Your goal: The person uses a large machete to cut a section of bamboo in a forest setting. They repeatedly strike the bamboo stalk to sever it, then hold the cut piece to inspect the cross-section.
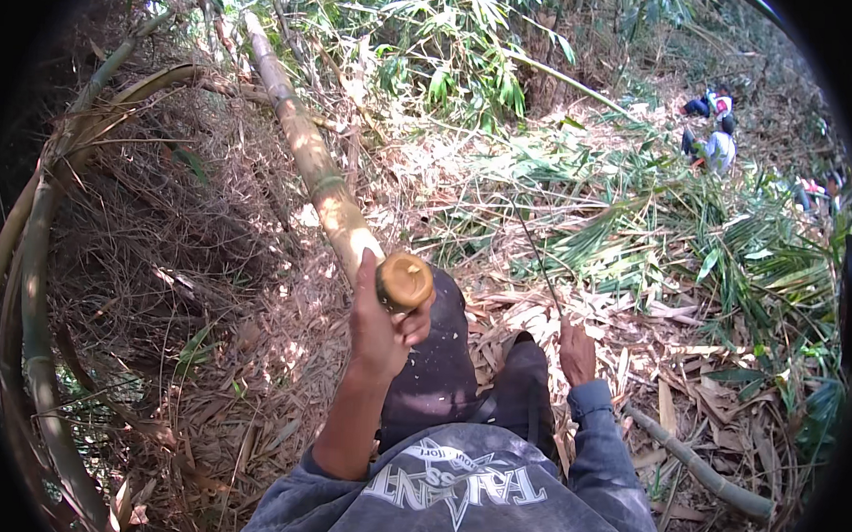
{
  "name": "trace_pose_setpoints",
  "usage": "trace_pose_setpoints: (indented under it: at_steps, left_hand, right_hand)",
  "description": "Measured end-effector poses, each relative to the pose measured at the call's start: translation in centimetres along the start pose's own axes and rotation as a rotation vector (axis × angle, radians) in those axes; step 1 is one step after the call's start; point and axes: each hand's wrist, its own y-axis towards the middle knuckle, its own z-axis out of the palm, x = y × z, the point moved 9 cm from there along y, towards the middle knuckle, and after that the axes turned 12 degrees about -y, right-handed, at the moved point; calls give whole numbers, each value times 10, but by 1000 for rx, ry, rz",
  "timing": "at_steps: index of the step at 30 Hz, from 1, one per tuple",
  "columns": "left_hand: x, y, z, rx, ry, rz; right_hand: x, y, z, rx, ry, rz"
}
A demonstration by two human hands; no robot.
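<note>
A long bamboo pole [330, 192] slants from the far upper left down to my lap. Its cut end [408, 280], round and yellow-brown, faces up at me, with a node wall closing it. My left hand [382, 325] is wrapped round the pole just below that end, thumb along its side. On the right, my right hand [577, 351] is closed at knee height beside my right leg. From it a long, thin, dark blade-like tool [540, 261] points forward and slightly left; its handle is hidden in the fist.
Curved bamboo stems [36, 281] and a tangle of dry twigs [155, 219] stand at the left. A cut bamboo length [705, 463] lies at lower right among dry leaves [631, 320]. Green cut branches [605, 235] cover the ground ahead. People [719, 150] sit at the far right.
</note>
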Motion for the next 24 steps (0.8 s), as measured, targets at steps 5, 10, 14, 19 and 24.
trace_pose_setpoints:
  at_steps: [5, 10, 14, 19, 24]
  left_hand:
    - [41, 20, -8, -4, 43, -19]
    - [43, 18, -15, -51, 182, 84]
    - [41, 13, -17, -114, 241, 204]
    - [26, 2, -5, -118, 396, 441]
    - [12, -10, -2, -110, 798, 798]
  right_hand:
    - [88, -34, -71, -157, 274, -156]
    - [172, -34, -96, -140, 367, -401]
    - [208, -36, -101, -174, 412, -513]
    - [218, -39, -98, -171, 418, -538]
    - [215, -38, -87, -221, 350, -586]
